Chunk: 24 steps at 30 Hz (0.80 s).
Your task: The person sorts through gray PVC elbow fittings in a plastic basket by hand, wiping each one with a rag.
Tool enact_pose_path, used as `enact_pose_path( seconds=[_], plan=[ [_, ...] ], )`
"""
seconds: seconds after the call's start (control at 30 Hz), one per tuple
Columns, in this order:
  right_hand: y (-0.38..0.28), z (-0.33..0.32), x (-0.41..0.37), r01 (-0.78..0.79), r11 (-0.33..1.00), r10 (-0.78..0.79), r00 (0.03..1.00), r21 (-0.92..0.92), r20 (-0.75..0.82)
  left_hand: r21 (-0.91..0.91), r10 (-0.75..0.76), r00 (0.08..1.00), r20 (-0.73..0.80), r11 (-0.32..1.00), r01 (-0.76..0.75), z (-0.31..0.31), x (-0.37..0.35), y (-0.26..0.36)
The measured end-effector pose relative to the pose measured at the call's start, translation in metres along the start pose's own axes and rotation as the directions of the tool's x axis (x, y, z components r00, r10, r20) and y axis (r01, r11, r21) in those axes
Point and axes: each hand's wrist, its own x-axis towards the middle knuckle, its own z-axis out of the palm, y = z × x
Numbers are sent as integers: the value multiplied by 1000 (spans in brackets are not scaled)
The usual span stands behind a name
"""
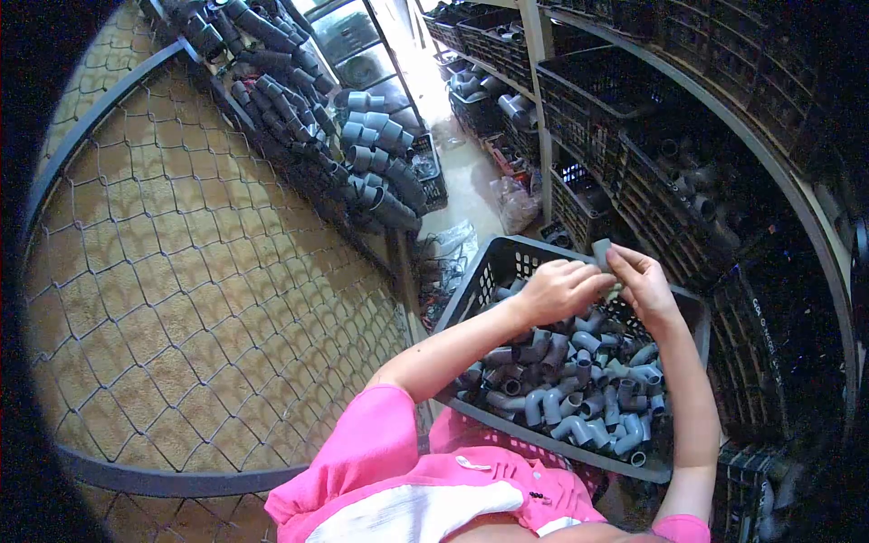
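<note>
Grey pipe fitting (602, 252), long axis seemingly upright, between closed fingers (625, 262) of left hand (557, 290) and right hand (647, 285)

Head camera, single wide view, tilted steeply down.
It sits close above the left hand (561, 290), right hand (644, 288) and crate (496, 262), facing along the aisle (471, 172).
</note>
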Motion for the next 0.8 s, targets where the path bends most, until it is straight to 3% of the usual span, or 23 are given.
enact_pose_path(
  seconds=[0.1, 0.17, 0.3, 0.4, 0.43, 0.57, 0.63, 0.7, 0.73, 0.8],
  plan=[
    [-10, 10, -6, -17, 985, 14, 1000, 173, 18, -38, -197, 976, -96, 980, 194, -11, 4, -6],
    [-3, 6, -5, -63, 980, 50, 996, 190, 72, -65, -320, 937, -139, 947, 314, -17, 8, -8],
    [-3, 12, -6, -36, 979, 35, 999, 201, 12, -102, -269, 955, -127, 961, 258, -10, 3, 4],
    [-4, 10, -7, -17, 981, 20, 1000, 194, -13, -29, -48, 997, 61, 998, 50, -4, 1, 12],
    [-5, 8, -7, -19, 982, 21, 1000, 187, -8, 84, 77, 994, 75, 993, -83, -6, 4, 13],
    [-3, 3, -4, -54, 987, 50, 998, 154, 30, 56, 28, 999, -44, 998, -25, -16, 10, 3],
    [-5, 2, -6, -80, 985, 70, 995, 153, 68, 22, -120, 987, -108, 992, 123, -21, 11, -1],
    [-9, 4, -6, -77, 996, 71, 990, 49, 121, -44, -278, 948, -157, 961, 274, -27, 13, -6],
    [-12, 6, -9, -69, 998, 68, 989, 5, 133, -24, -288, 942, -170, 957, 288, -33, 16, -8],
    [-29, 6, -16, 106, 952, -63, 986, -288, 153, 73, -272, 951, -150, 956, 285, -32, 14, -14]
  ],
)
